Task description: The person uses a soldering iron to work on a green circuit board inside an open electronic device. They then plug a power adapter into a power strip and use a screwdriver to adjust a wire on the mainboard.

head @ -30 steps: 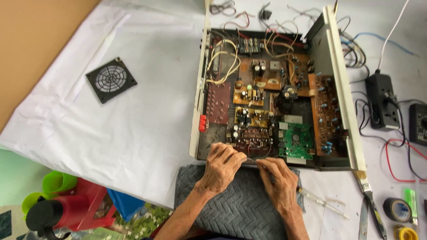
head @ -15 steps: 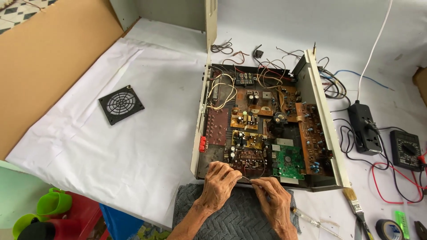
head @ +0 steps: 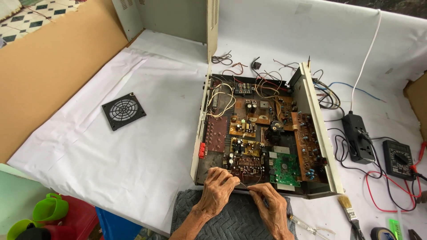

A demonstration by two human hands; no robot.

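An open electronics chassis (head: 201, 133) lies on the white-covered table, full of brown circuit boards (head: 249, 129), a green board (head: 284, 170) and loose wires. My left hand (head: 217, 190) and my right hand (head: 267, 201) meet at the chassis' near edge, above a grey cloth (head: 235, 220). Between the pinched fingertips of both hands runs a thin wire (head: 243, 185), just in front of the brown board at the front.
A black fan grille (head: 123, 110) lies to the left. On the right are a black power strip (head: 357, 137), a multimeter (head: 398, 159) with red leads, a paintbrush (head: 348, 210) and a screwdriver (head: 307, 226). A beige cover (head: 212, 22) stands upright behind.
The camera has tilted up and back, showing more of the table's far side. My hands have stayed at the chassis' near edge, fingertips now pinching the thin wire between them.
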